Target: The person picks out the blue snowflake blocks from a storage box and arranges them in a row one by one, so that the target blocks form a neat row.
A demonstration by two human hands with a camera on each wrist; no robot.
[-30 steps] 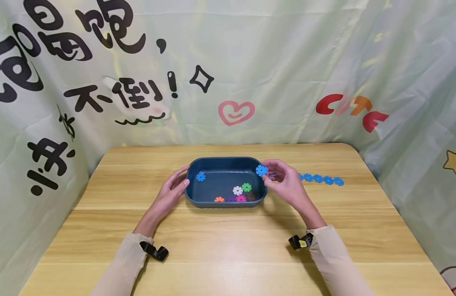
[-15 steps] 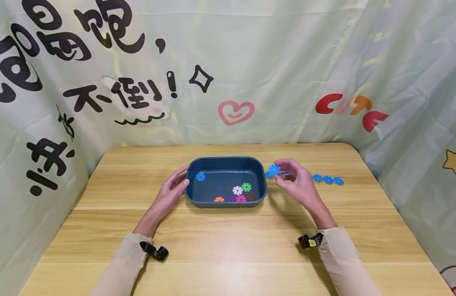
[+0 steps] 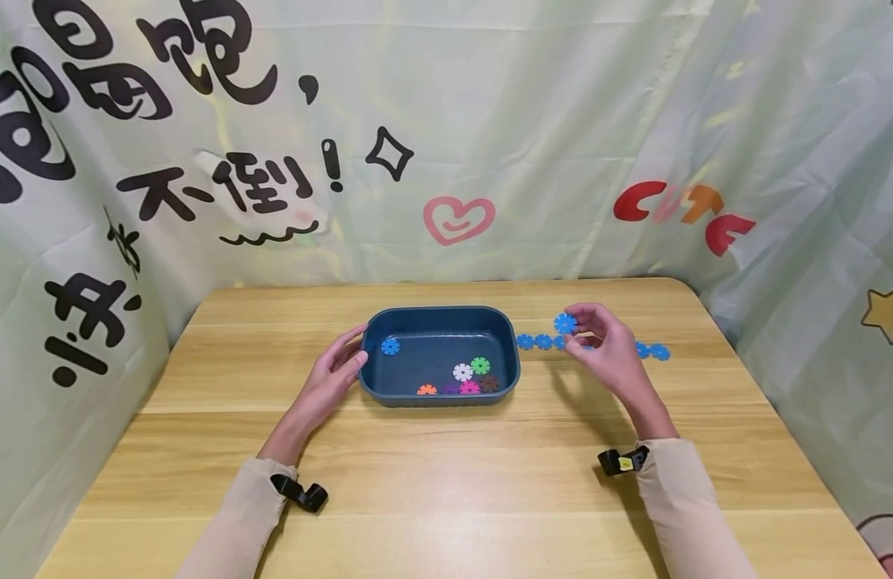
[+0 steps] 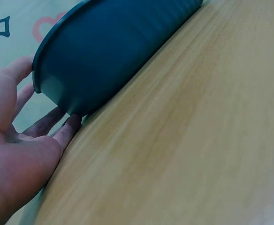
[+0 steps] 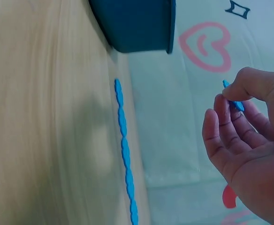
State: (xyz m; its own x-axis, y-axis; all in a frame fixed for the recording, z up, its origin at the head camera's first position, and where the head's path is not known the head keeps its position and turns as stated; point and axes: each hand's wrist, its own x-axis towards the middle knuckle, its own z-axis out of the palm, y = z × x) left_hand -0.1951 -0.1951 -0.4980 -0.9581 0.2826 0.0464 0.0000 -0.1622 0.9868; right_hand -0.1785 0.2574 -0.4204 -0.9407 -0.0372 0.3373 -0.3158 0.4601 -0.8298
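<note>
In the head view my left hand (image 3: 335, 370) rests against the left end of a dark blue rectangular bin (image 3: 439, 400). The left wrist view shows its fingers touching the bin's outer wall (image 4: 104, 51) and rim. To the right of the bin, my right hand (image 3: 611, 354) pinches a blue snowflake disc (image 3: 565, 323) between thumb and fingers, raised above the table. Below it runs a row of blue snowflake discs (image 3: 543, 342), partly hidden by that hand. The right wrist view shows this row (image 5: 125, 149) edge-on and the held disc (image 5: 239, 106) apart from it.
Inside the bin lie a blue disc (image 3: 390, 346) at the left and white (image 3: 462, 372), green (image 3: 480, 366), pink (image 3: 470, 388), orange (image 3: 427, 390), purple and brown discs near the front wall. A printed curtain (image 3: 548, 129) hangs behind the wooden table (image 3: 446, 482).
My right hand has moved right with the blue disc, from the bin's right rim to above the row. More of the row's left end now shows. The left hand stays at the bin.
</note>
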